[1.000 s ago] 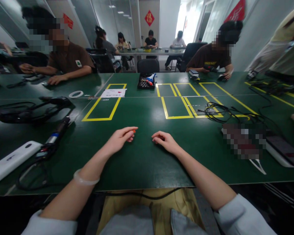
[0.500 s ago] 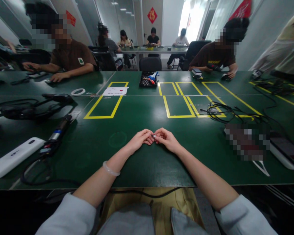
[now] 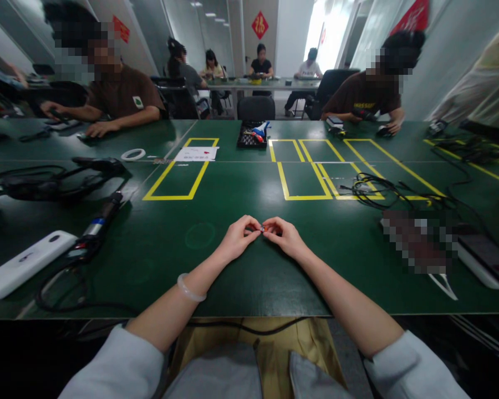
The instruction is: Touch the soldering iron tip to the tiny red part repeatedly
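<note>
Head view — left hand (image 3: pixel 234 239) and right hand (image 3: pixel 290 239) meet, fingers pinching a tiny orange-and-silver piece (image 3: pixel 263 228) — over the green tabletop's (image 3: pixel 253 288) near middle.

pale grey-blue woven sleeves (image 3: pixel 115 363), loose and wide, end in open edges near the elbows; a translucent whitish rounded bangle (image 3: pixel 191 289) circles the left wrist; grey cloth (image 3: pixel 220 371) and creased tan-yellow fabric (image 3: pixel 316 346) cover the lap.

The hands (image 3: pixel 238 239) (image 3: pixel 286 238) partly hide a tiny piece (image 3: pixel 263 228); the right edge crops a phone (image 3: pixel 488 252)
</note>
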A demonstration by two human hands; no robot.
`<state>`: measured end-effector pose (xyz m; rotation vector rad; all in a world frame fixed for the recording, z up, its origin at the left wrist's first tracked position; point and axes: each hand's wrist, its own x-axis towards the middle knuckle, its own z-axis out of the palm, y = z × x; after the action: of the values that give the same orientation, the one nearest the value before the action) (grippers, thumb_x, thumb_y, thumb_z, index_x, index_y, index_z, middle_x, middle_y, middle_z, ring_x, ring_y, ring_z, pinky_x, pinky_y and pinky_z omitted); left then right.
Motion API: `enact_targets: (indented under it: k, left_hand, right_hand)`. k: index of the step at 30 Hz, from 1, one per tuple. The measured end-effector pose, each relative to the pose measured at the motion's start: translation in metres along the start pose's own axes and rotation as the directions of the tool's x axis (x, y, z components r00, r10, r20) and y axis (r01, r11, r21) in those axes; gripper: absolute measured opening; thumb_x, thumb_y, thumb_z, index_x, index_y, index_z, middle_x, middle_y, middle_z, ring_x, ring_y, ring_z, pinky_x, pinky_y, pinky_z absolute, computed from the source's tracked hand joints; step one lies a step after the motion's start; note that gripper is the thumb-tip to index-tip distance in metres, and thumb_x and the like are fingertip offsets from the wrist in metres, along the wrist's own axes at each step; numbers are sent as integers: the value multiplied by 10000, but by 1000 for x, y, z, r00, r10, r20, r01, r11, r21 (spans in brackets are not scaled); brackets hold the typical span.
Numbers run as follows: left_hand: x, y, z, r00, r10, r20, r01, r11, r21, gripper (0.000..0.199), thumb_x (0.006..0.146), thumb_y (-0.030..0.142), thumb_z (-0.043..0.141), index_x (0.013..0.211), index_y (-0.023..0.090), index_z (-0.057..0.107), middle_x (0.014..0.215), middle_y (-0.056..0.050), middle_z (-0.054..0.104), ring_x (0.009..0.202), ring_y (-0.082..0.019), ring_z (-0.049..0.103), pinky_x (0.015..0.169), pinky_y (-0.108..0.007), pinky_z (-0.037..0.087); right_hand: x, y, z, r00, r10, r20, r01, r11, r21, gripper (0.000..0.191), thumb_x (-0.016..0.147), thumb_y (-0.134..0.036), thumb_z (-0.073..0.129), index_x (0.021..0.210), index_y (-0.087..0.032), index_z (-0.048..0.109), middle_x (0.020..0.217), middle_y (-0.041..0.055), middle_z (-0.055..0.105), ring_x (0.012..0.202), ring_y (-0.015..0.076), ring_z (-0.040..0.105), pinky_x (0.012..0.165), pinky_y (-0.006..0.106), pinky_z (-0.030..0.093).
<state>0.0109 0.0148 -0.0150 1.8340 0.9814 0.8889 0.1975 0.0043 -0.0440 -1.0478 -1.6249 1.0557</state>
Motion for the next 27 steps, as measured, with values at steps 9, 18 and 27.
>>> enact_targets:
  k: [9, 18, 27]
  left_hand:
    - [1, -2, 1, 1000, 9, 15, -9, 999, 39, 143, 798, 225, 582, 927, 164, 574, 942, -39, 609, 855, -129, 608, 750, -256, 495]
    - [0, -5, 2, 999, -24, 44, 25, 999, -29, 225, 812, 269, 593, 1010, 174, 544, 971, -39, 606, 863, -124, 593, 735, -242, 478]
    - [2, -7, 4, 991, -76, 109, 98, 971, -218, 283, 856, 389, 552, 986, 138, 551, 884, -44, 625, 808, -131, 614, 798, -293, 493]
  right_hand:
    - [-3, -3, 0, 992, -123, -30, 119, 985, -125, 164, 781, -236, 652, 929, -174, 619, 844, 26, 613, 719, 133, 575, 647, 262, 466]
    - [-3, -8, 1, 987, -146, -69, 136, 982, -133, 171, 817, -302, 645, 941, -186, 624, 841, 26, 622, 709, 133, 565, 649, 267, 457]
    - [1, -6, 1, 981, 191, 43, -195, 931, 309, 363, 760, -511, 669, 773, -162, 569, 614, 9, 648, 491, 113, 586, 463, 227, 434]
